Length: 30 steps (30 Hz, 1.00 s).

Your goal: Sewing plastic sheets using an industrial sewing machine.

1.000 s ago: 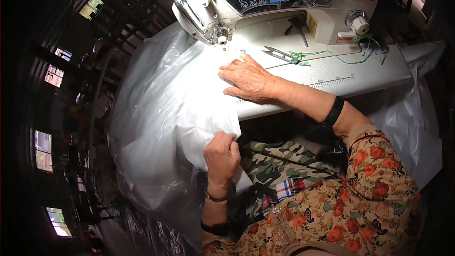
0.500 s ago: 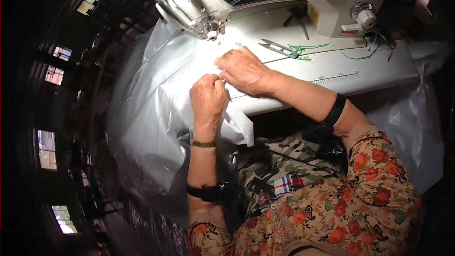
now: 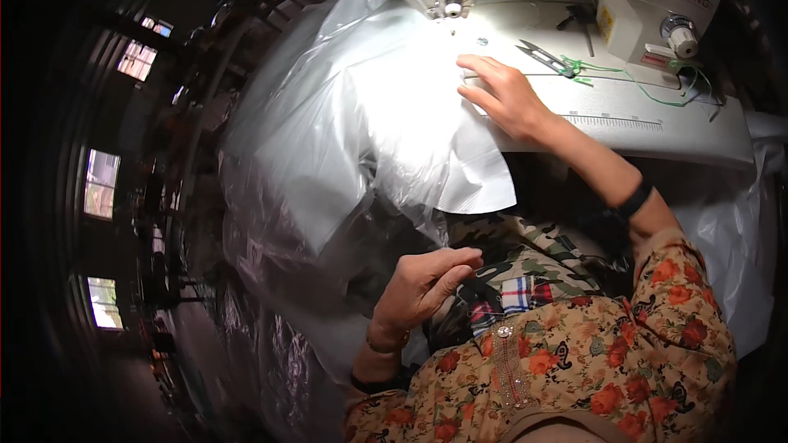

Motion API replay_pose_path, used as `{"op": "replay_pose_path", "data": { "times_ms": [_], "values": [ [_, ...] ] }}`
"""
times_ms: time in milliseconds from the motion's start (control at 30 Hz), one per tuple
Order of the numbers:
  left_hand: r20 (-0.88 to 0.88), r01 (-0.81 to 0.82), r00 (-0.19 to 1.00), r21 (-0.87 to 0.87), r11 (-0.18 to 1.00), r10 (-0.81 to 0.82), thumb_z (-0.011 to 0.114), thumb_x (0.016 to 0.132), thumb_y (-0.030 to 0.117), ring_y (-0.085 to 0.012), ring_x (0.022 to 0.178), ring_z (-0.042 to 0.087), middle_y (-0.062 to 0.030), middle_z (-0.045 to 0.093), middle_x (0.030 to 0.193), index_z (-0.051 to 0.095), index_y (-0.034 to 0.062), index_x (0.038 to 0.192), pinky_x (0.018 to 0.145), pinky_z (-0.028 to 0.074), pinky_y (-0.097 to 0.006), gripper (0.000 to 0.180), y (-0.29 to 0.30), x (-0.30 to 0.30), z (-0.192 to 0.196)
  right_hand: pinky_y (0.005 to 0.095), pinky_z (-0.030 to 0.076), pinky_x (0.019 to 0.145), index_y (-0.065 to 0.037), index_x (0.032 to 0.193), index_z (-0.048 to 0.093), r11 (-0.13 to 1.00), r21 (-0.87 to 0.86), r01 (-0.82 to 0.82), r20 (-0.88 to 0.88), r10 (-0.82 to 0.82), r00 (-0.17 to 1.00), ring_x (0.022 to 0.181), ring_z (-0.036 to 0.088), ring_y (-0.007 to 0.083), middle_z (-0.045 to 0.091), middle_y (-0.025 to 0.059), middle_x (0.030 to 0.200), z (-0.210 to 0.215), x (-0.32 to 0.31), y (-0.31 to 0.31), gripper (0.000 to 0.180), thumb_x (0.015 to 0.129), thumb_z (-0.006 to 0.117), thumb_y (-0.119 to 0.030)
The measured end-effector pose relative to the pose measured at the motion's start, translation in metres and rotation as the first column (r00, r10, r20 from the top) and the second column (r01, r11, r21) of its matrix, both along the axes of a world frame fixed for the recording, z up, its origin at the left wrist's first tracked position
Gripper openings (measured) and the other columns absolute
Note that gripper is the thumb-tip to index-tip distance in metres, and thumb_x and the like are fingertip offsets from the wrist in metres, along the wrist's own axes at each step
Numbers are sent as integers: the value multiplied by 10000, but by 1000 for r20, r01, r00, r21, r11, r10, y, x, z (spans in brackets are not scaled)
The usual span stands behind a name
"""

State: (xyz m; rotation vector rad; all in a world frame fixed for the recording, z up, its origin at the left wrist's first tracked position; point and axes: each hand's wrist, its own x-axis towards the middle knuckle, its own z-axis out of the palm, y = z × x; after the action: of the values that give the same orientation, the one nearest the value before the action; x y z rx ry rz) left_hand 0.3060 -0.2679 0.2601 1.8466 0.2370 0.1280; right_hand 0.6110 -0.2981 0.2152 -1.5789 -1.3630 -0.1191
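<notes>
White ribbed fabric [image 3: 478, 184], glaring under the machine's lamp, lies partly on the sewing machine [image 3: 542, 16] bed and hangs over its front edge. My right hand [image 3: 509, 97] rests at the fabric's right edge, just in front of the needle area, thumb and fingers apart. Down by my lap is my left hand [image 3: 427, 283], clear of the fabric, its fingers pressed together with the thumb against them; anything inside the pinch is hidden. Thin clear plastic sheeting [image 3: 304, 172] spreads to the left of the fabric.
Thread snips [image 3: 546, 60] lie on the machine bed, right of my right hand, with green thread [image 3: 640, 84] trailing from them. A dark tool [image 3: 581, 26] with a thin shaft sits under the machine arm. More plastic sheeting [image 3: 726, 254] hangs at the right.
My left hand has left the fabric edge and drawn back toward my lap. My right hand has loosened from a closed grip to spread fingers. The whole view has shifted, moving the machine up and right.
</notes>
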Motion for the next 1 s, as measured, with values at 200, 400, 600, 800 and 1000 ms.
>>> {"op": "replay_pose_path", "data": {
  "times_ms": [200,400,600,800,1000],
  "values": [
    [-122,-224,925,592,774,361,635,969,149,-259,944,711,-200,722,1029,672,-15,1188,852,538,-360,276,40,-60,-134,362,520,747,7,1055,586,982,41,185,-131,-179,975,822,631,264,628,143,928,-33,-91,-87,282,871,741,-141],
    [115,-560,790,537,631,602,681,946,258,-318,1048,671,-197,682,1195,587,-8,1306,913,516,-393,457,108,-48,-210,289,527,834,-9,1134,633,961,-95,-259,-984,-52,168,915,627,105,676,21,1014,-82,-104,-77,273,992,628,-243],
    [189,-552,704,-460,695,684,643,925,117,-298,1221,586,-156,607,1337,564,-4,1370,1070,466,-444,468,198,-114,-200,300,525,845,-14,1126,668,782,240,-576,-926,363,108,893,658,130,699,40,1005,-63,-85,-89,340,965,651,-314],
    [432,-362,675,-513,778,598,651,953,332,-378,1259,546,-185,556,1392,498,-11,1421,1123,404,-519,600,177,-78,-121,261,503,794,9,1085,673,946,64,-317,-962,143,233,837,630,106,694,48,940,-96,-91,-90,320,972,622,-286],
    [463,-422,716,-311,852,523,699,899,523,-388,1264,540,-194,534,1397,383,-30,1473,1120,408,-550,857,107,-50,-76,278,496,863,68,1159,650,988,0,-153,-890,70,451,933,607,87,693,45,1034,-104,-80,-95,360,977,600,-238]
  ]
}}
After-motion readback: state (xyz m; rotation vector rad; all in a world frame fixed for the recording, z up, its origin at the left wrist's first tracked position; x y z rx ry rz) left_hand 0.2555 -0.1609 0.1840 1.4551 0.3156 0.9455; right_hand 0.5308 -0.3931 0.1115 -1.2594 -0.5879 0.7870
